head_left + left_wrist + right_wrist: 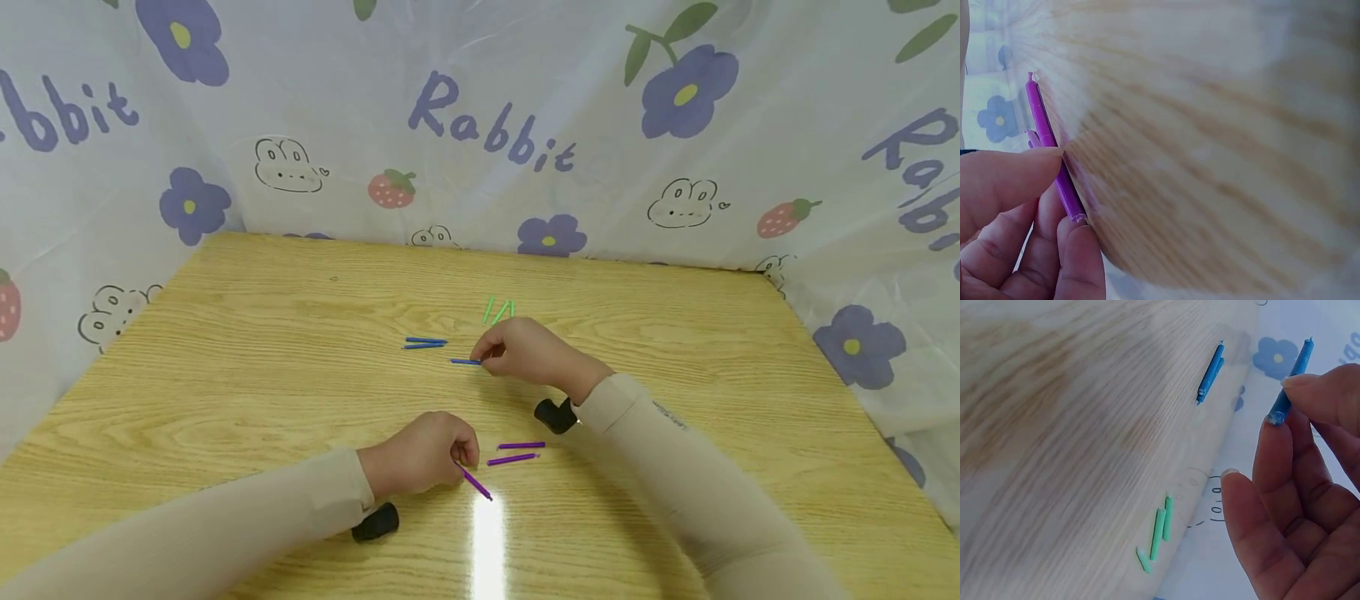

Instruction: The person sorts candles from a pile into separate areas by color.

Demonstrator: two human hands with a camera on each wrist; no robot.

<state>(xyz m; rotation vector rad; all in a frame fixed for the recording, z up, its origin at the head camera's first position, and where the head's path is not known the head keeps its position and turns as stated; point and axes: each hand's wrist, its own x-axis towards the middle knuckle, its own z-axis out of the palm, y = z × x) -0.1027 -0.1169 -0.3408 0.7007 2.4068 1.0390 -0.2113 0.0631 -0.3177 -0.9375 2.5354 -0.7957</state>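
My left hand (423, 452) pinches a thin purple candle (478, 487) between thumb and fingers, its wick end pointing away in the left wrist view. Two more purple candles (513, 459) lie on the table just right of that hand. Farther off, my right hand (528, 354) holds a blue candle (1300, 362) near one end, thumb against fingertips. To its left, a pair of blue candles (425, 342) rests close together on the wood. Three green candles (500, 312) lie beyond the right hand, loosely side by side.
The wood-grain table (262, 333) is backed by a white curtain (480, 75) printed with flowers, rabbits and strawberries. A black wrist device shows under the left wrist (377, 522) and another under the right wrist (555, 415). Light glares on the front of the tabletop.
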